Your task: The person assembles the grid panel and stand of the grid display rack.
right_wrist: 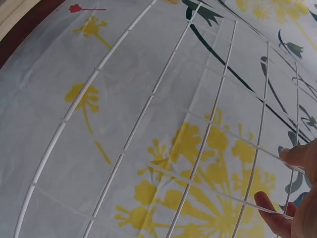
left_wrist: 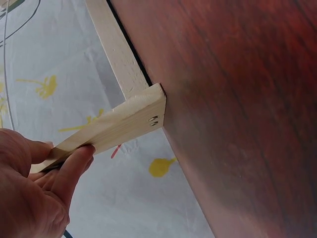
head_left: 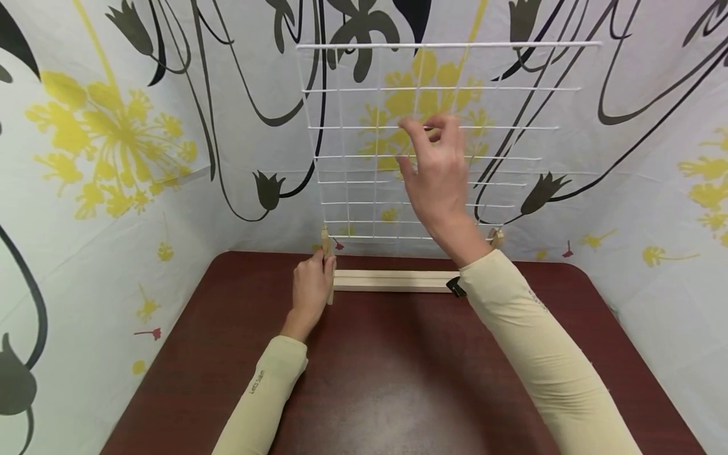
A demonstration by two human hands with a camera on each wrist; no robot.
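Observation:
A white wire grid (head_left: 352,155) stands upright at the back of the table, its lower corners at a pale wooden stand (head_left: 392,281). My left hand (head_left: 309,284) grips the stand's left wooden upright (left_wrist: 119,121) between thumb and fingers; two screw heads show near that piece's lower end. My right hand (head_left: 438,170) is raised in front of the grid, fingers bent and thumb held apart from them. In the right wrist view its fingertips (right_wrist: 267,202) are close to the thin wires; whether they touch cannot be told. The stand's right upright (head_left: 497,237) is partly hidden behind my right forearm.
The dark red-brown table (head_left: 364,366) has rounded back corners. Pale fabric (head_left: 227,126) with yellow and grey flower prints hangs behind it and along both sides. A small black piece (head_left: 456,286) shows beside my right sleeve.

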